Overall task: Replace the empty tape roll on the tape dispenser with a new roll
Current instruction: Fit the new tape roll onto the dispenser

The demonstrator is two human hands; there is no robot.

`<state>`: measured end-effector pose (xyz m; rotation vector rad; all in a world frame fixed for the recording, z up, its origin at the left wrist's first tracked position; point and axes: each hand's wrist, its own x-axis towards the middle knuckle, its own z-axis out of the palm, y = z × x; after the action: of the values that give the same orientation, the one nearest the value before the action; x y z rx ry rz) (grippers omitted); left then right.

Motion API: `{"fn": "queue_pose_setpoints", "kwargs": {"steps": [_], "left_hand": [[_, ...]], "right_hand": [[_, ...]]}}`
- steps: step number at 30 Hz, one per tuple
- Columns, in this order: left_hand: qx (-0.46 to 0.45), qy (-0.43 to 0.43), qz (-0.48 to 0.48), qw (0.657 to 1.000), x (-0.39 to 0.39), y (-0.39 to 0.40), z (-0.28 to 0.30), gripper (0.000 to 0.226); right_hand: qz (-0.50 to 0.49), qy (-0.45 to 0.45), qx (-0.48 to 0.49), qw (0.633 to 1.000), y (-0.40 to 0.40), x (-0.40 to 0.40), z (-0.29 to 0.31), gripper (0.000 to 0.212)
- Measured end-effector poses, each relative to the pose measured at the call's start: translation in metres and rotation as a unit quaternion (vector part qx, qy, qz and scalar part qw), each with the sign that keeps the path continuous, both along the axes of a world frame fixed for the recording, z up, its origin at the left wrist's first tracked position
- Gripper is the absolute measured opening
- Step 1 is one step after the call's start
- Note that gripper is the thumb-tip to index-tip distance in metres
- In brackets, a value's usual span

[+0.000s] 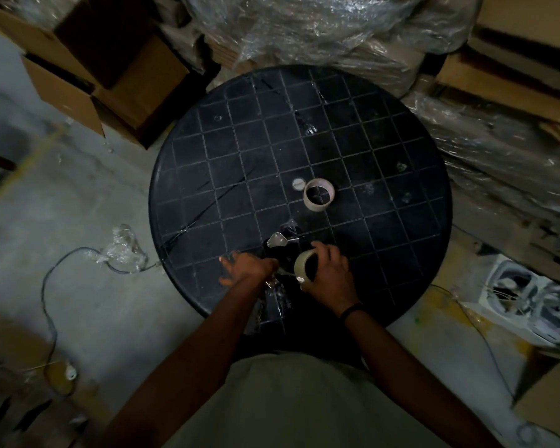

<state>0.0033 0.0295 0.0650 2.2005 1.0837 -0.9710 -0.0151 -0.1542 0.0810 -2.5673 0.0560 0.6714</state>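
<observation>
Fitting the new roll [305, 266] looks like the step in hand — the right hand [330, 276] grips it, a smooth pale ring, near the counter's [411, 147] front edge. The left hand [246, 268] rests on the dark, metal-plated dispenser [277, 253]; its grip is hard to tell. The spent cardboard core [319, 194] stands at the gridded round counter's centre. Next — lining the ring's hole with the spindle.
</observation>
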Motion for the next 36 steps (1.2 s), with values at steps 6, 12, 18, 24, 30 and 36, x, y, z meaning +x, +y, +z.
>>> {"fn": "queue_pose_setpoints", "kwargs": {"steps": [6,12,18,24,30,36], "left_hand": [[0.031,-0.02,-0.061,0.997,0.019,0.033,0.011,0.082],[0.026,-0.028,-0.083,0.996,0.029,0.048,0.013,0.081],[0.003,0.021,0.011,1.0,0.035,0.068,-0.003,0.089],[-0.004,0.003,0.125,0.992,0.032,0.09,-0.055,0.092],[-0.022,-0.028,0.152,0.988,0.037,0.09,-0.085,0.082],[-0.014,-0.03,0.132,0.991,0.047,0.086,-0.092,0.092]], "right_hand": [[0.179,0.006,-0.058,0.982,-0.03,0.002,0.0,0.092],[0.202,-0.004,-0.08,0.976,-0.012,0.013,-0.003,0.096],[0.218,-0.006,-0.076,0.973,-0.001,0.016,-0.008,0.107],[0.233,0.003,-0.104,0.967,0.012,0.019,-0.012,0.112],[0.224,0.025,-0.109,0.968,0.016,0.02,-0.016,0.118],[0.189,-0.008,-0.103,0.977,0.027,0.014,-0.017,0.099]]}}
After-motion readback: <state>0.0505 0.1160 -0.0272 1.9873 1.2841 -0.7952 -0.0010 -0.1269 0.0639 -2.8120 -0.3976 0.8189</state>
